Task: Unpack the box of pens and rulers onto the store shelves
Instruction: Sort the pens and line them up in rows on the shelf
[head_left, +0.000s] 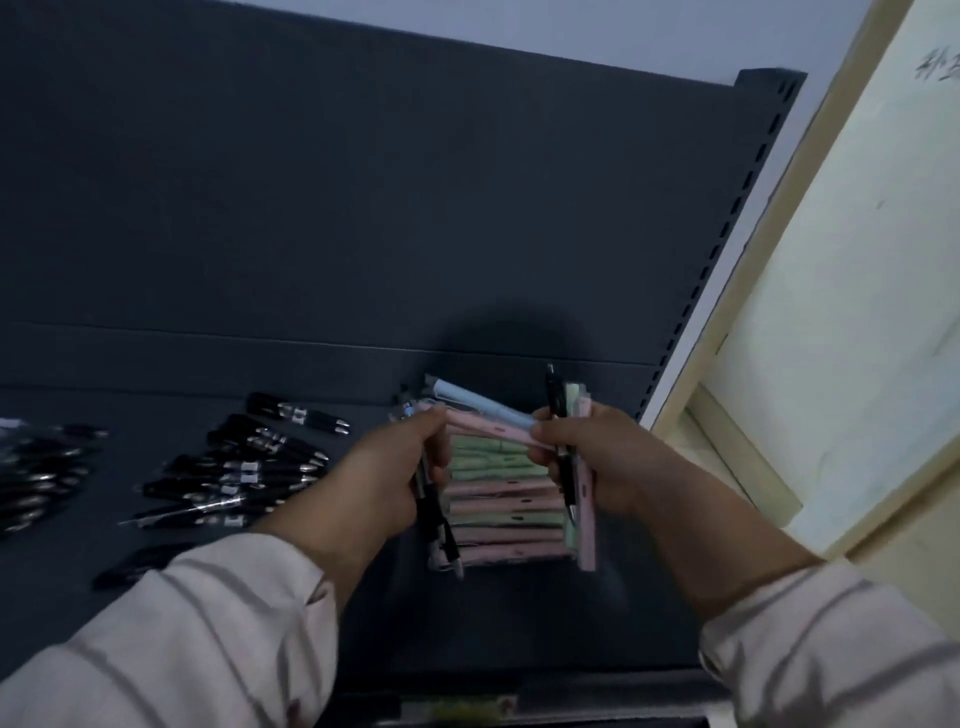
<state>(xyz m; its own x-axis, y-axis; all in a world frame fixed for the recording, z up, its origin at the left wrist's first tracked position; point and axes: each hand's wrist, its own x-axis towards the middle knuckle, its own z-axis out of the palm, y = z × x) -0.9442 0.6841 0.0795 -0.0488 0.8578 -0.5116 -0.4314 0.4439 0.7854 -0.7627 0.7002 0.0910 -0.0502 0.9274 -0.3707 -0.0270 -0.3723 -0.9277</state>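
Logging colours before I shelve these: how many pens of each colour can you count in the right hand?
Light blue pen: 1
Pink pens: 2, the second upright
Black pen: 1
Green pen: 1
Total: 5 showing in the right hand; more may be hidden.

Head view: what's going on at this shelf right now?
A person is laying out pens on the dark shelf. The left hand grips black pens, the right hand a black pen and pastel ones; both hold a pink pen and a blue pen above the stacked pastel pens. Rows of black pens lie further left.
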